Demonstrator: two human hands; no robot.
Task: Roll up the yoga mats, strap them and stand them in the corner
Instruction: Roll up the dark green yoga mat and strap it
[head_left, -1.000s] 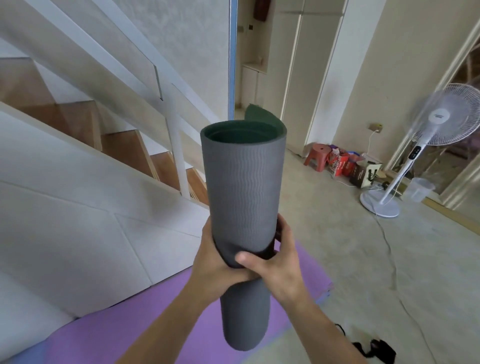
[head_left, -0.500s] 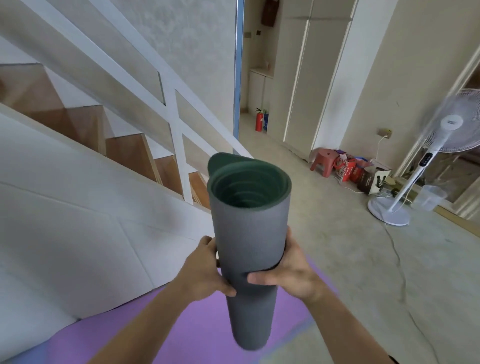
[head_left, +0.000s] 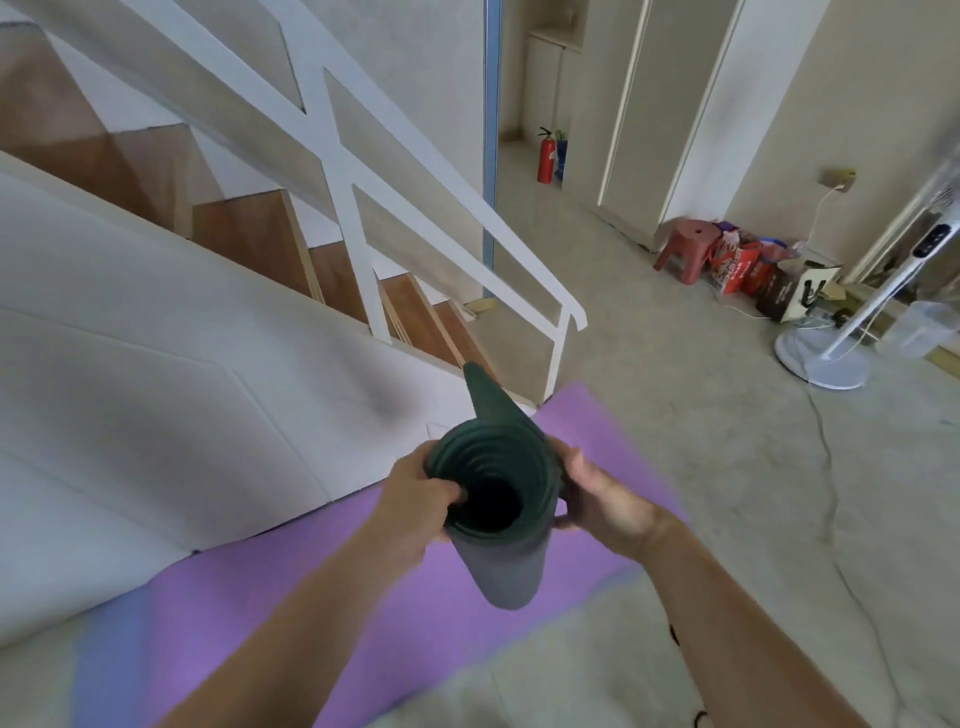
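The purple yoga mat (head_left: 363, 597) lies unrolled on the floor, lower centre of the frame, so all its steps are left. Above it, the grey rolled mat (head_left: 506, 566) shows no strap. The fingers of the left hand (head_left: 415, 499) and right hand (head_left: 597, 493) grip its upper end.

Left hand (head_left: 415, 504), right hand (head_left: 602, 499), gripping rolled mat (head_left: 506, 571)

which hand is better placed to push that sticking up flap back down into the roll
Probably the right hand. It only cups the outside of the mat, so it can let go, and the flap is close above. The left hand hooks over the rim, anchoring it.
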